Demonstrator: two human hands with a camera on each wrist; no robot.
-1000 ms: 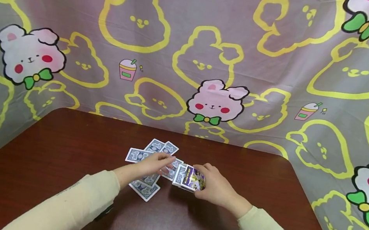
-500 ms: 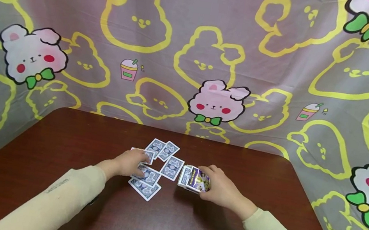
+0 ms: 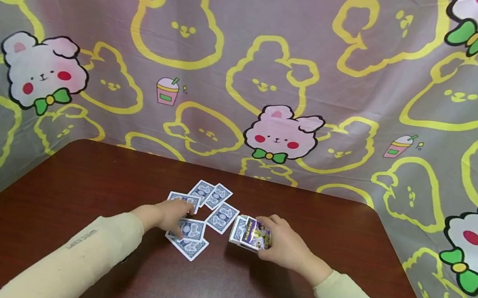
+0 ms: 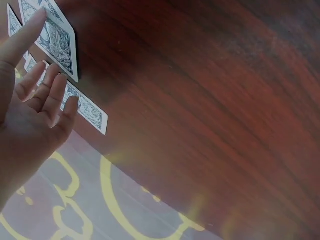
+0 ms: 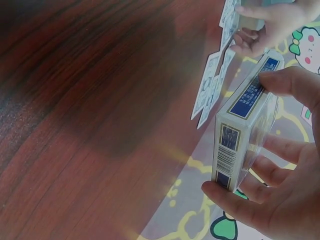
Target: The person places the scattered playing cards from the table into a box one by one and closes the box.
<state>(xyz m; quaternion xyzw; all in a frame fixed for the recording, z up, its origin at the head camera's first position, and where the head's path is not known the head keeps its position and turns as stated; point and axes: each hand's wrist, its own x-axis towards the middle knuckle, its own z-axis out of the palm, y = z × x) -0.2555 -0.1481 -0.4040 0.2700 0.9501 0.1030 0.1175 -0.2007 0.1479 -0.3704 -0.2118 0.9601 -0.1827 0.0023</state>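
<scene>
Several blue-and-white playing cards lie face down in a loose ring on the table. My left hand is over the left side of the ring, fingertips at the upper-left card and thumb over a lower card. In the left wrist view, its fingers are loosely spread above the card backs. My right hand grips a playing card box, thumb on one narrow side and fingers around the other. A card back pattern shows at the box's left end. The right wrist view shows a barcode on the box's near end.
Another card lies between the ring's left side and the box. Two overlapping cards are at the back. A dark red-brown wooden table bears everything. Patterned cloth hangs behind the table and along both sides.
My left hand has moved left from beside the box to the cards at the ring's left. The upper-left card and a lower card have shifted. My right hand moved slightly right with the box.
</scene>
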